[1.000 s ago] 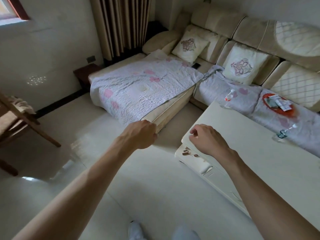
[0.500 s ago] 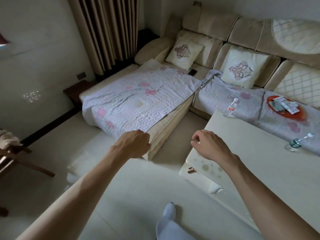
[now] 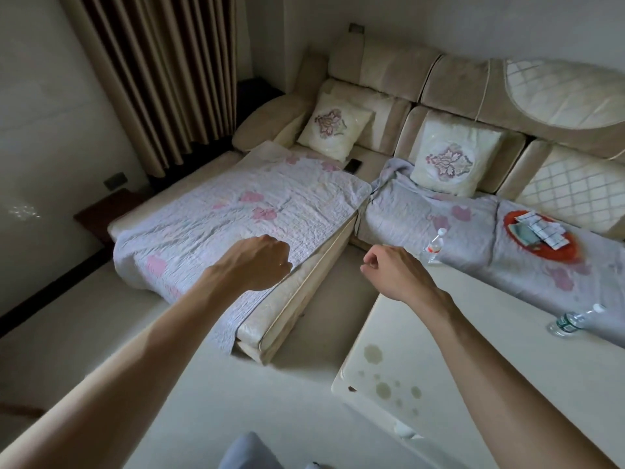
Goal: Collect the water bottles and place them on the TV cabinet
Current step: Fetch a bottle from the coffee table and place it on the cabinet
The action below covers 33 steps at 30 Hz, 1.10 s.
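Two bottles lie on the sofa cover (image 3: 406, 211): the red-label bottle (image 3: 434, 245) just beyond the right hand (image 3: 395, 269), the green-label bottle (image 3: 571, 321) at the table (image 3: 399, 336) edge. Since the earlier frame the view came nearer to them; left hand (image 3: 257, 262) and right are curled, empty. The bottles' bases are hard to make out.

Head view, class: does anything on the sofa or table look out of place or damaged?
Yes. A red-labelled bottle and a green-labelled bottle are on the sofa cover, the green one on its side. The table has brownish stains near its corner.
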{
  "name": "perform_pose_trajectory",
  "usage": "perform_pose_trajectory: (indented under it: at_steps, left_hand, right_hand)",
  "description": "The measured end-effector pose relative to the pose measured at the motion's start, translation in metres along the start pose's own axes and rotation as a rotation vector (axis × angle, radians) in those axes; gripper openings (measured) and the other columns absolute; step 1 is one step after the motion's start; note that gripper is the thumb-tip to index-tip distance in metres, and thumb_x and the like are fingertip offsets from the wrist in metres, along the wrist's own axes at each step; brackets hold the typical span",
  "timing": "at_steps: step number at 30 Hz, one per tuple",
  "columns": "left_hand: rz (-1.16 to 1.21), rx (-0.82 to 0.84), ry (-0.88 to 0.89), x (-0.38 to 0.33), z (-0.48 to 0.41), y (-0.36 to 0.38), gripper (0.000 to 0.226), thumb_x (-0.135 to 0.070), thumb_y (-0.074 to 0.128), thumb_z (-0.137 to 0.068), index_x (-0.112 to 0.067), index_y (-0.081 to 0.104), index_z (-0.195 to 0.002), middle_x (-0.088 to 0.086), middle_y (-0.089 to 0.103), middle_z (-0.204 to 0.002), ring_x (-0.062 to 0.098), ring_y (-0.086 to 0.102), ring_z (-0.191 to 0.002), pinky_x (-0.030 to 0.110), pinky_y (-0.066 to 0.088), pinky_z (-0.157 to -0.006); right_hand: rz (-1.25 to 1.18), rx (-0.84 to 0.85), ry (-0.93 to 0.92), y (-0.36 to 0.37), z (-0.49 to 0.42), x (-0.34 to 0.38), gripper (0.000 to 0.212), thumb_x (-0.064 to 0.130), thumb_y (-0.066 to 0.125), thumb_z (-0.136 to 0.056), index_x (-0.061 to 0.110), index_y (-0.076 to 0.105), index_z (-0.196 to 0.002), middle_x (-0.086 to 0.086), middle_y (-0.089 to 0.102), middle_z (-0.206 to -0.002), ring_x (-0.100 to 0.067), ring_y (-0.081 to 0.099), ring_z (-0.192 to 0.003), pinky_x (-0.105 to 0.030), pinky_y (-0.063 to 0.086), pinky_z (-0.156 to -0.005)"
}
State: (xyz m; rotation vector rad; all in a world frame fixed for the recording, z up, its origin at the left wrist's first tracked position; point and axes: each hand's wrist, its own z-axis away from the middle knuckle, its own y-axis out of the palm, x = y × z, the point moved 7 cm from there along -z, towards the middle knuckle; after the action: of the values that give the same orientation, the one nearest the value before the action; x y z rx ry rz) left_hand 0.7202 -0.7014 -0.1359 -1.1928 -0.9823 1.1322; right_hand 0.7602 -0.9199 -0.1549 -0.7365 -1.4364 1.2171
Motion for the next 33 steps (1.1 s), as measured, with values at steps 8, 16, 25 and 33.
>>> perform_pose_trajectory:
  at_steps: [8,16,25,33]
  left_hand:
    - [0.002,-0.08,0.1,0.021,-0.12,-0.035,0.033,-0.036,0.044,-0.1,-0.01,0.065,-0.104,0.006,0.071,-0.097,0.022,0.067,-0.083,0.036,0.057,-0.07]
    - [0.06,-0.069,0.296,0.024,-0.257,-0.081,0.03,-0.032,0.045,-0.1,-0.011,0.066,-0.108,0.006,0.071,-0.107,0.021,0.069,-0.088,0.036,0.057,-0.076]
    - [0.036,-0.207,0.48,-0.01,-0.38,-0.16,0.028,-0.027,0.046,-0.098,-0.011,0.068,-0.102,0.005,0.073,-0.096,0.017,0.07,-0.075,0.023,0.05,-0.056]
    - [0.059,-0.18,0.589,-0.063,-0.474,-0.133,0.029,-0.03,0.045,-0.099,-0.013,0.068,-0.102,0.003,0.074,-0.09,0.015,0.071,-0.069,0.033,0.061,-0.063]
  right_hand:
    - [0.022,-0.056,0.052,-0.028,-0.094,-0.023,0.018,0.027,0.053,-0.091,0.016,0.063,-0.102,0.001,0.063,-0.105,-0.022,0.059,-0.1,-0.03,0.044,-0.075]
    - [0.067,-0.148,0.221,-0.08,-0.186,-0.047,0.025,0.029,0.053,-0.09,0.014,0.063,-0.109,-0.002,0.064,-0.112,-0.023,0.059,-0.104,-0.032,0.049,-0.081]
    - [0.102,-0.335,0.345,-0.165,-0.246,-0.101,0.024,0.033,0.057,-0.089,0.018,0.065,-0.106,0.0,0.067,-0.11,-0.022,0.061,-0.098,-0.032,0.048,-0.078]
    - [0.084,-0.371,0.416,-0.173,-0.293,-0.178,0.023,0.038,0.058,-0.091,0.018,0.064,-0.098,-0.001,0.069,-0.102,-0.022,0.062,-0.091,-0.026,0.037,-0.068]
